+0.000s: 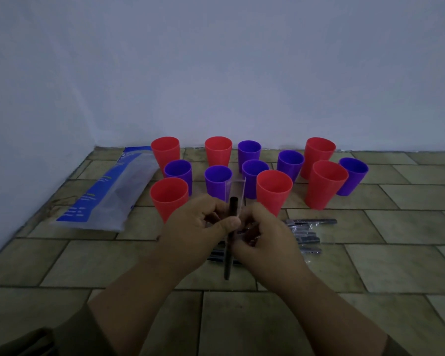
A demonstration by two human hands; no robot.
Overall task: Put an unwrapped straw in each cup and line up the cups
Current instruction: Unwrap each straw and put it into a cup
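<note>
Head view looks down on a tiled floor of pale stone-like slabs, where a long clear-and-blue plastic straw bag lies at the left. Twelve plastic cups stand upright in a loose cluster by the wall, none yet in a line and none holding a straw: six red cups and six purple cups. A small heap of wrapped black straws lies just right of the hands; their number cannot be told.

Both hands meet in front of the cups. The left hand pinches the thin black straw near its upper part, and the right hand is closed on the clear plastic wrapper, whose open top stands above the straw's tip.

To do this step well, the left hand should probably hold the straw firm without bending it, while the right draws the sleeve off along the straw's length, not sideways.
</note>
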